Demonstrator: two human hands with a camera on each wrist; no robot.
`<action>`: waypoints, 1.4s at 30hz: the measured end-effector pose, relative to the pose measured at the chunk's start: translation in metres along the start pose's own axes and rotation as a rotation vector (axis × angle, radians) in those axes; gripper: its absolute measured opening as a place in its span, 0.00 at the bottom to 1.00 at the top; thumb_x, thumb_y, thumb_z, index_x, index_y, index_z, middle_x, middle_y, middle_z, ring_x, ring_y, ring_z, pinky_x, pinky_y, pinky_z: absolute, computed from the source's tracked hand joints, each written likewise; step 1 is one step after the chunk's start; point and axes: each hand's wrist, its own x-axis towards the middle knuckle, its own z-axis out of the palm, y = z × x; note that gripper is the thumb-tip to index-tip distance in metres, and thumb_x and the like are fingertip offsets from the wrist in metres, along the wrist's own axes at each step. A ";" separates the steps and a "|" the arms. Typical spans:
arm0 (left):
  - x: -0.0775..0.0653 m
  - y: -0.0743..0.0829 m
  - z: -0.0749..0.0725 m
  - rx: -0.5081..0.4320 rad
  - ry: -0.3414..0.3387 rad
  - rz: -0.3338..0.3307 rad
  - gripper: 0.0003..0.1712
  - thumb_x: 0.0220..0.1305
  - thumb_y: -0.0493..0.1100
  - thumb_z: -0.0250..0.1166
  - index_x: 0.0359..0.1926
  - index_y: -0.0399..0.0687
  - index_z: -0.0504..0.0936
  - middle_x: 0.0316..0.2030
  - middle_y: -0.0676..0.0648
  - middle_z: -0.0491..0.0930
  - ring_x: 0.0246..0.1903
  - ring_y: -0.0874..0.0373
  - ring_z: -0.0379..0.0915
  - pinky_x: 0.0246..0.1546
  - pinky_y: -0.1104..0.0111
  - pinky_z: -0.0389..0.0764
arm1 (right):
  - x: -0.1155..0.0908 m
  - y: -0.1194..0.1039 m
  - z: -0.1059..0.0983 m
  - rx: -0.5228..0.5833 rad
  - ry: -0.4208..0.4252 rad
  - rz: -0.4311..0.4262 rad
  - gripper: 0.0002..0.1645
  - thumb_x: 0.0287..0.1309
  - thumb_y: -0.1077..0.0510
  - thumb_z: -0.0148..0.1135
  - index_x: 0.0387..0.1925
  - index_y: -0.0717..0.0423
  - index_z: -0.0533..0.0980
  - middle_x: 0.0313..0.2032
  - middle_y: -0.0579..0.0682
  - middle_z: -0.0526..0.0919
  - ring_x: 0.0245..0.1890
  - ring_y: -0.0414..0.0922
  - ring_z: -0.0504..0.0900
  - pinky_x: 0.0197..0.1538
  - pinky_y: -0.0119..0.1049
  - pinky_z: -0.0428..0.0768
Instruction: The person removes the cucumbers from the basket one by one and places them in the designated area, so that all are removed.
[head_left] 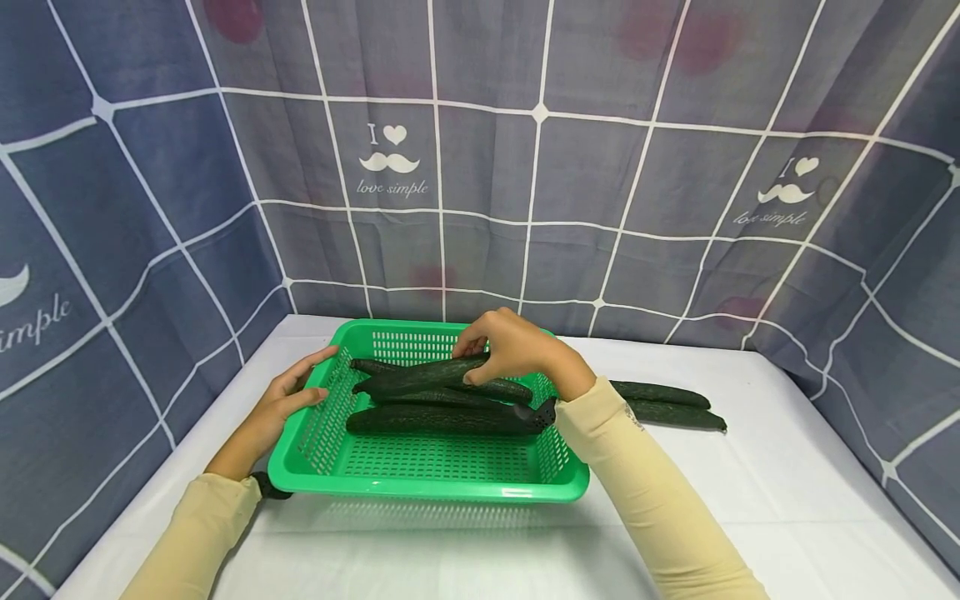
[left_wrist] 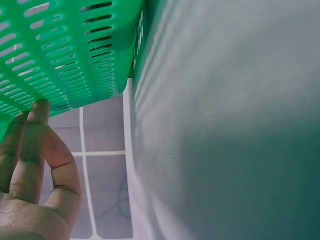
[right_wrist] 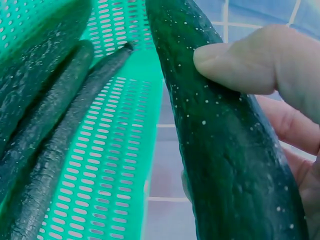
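A green plastic basket (head_left: 431, 488) with slotted walls stands on the table. My left hand (head_left: 281, 406) grips its left rim, thumb over the edge; in the left wrist view several fingers (left_wrist: 31, 155) touch the slotted outside. My right hand (head_left: 513, 343) holds a dark green cucumber (head_left: 420, 378) by its right part, thumb on the near side. That cucumber (right_wrist: 220, 130) shows small pale specks in the right wrist view. Beneath and around it, other cucumbers (head_left: 442, 420) lie lengthwise in the basket, partly hidden by the held one and by each other.
Two more cucumbers (head_left: 682, 413) lie side by side on the white tabletop (head_left: 750, 500) right of the basket, their left ends hidden behind the right arm. A grey-blue checked curtain (head_left: 487, 167) encloses the back and both sides. Each wrist wears a black device.
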 end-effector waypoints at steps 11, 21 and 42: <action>-0.001 0.001 0.000 0.007 0.002 -0.009 0.40 0.76 0.35 0.59 0.85 0.48 0.62 0.86 0.35 0.42 0.83 0.27 0.27 0.72 0.23 0.44 | -0.029 -0.002 -0.014 0.024 0.057 -0.010 0.15 0.53 0.63 0.79 0.45 0.57 0.91 0.39 0.42 0.92 0.40 0.39 0.83 0.45 0.37 0.83; 0.000 0.001 0.000 0.012 -0.002 0.001 0.39 0.77 0.35 0.59 0.85 0.48 0.61 0.86 0.35 0.42 0.83 0.26 0.28 0.71 0.24 0.47 | -0.062 -0.002 -0.023 0.014 0.136 -0.019 0.15 0.51 0.63 0.77 0.44 0.56 0.91 0.39 0.40 0.91 0.41 0.41 0.84 0.43 0.37 0.83; -0.001 0.001 -0.001 0.016 0.000 -0.011 0.40 0.77 0.36 0.60 0.85 0.48 0.61 0.86 0.36 0.43 0.83 0.28 0.28 0.72 0.25 0.46 | -0.120 0.017 -0.026 -0.043 0.280 -0.048 0.17 0.52 0.66 0.78 0.45 0.54 0.90 0.42 0.39 0.91 0.38 0.36 0.85 0.48 0.42 0.85</action>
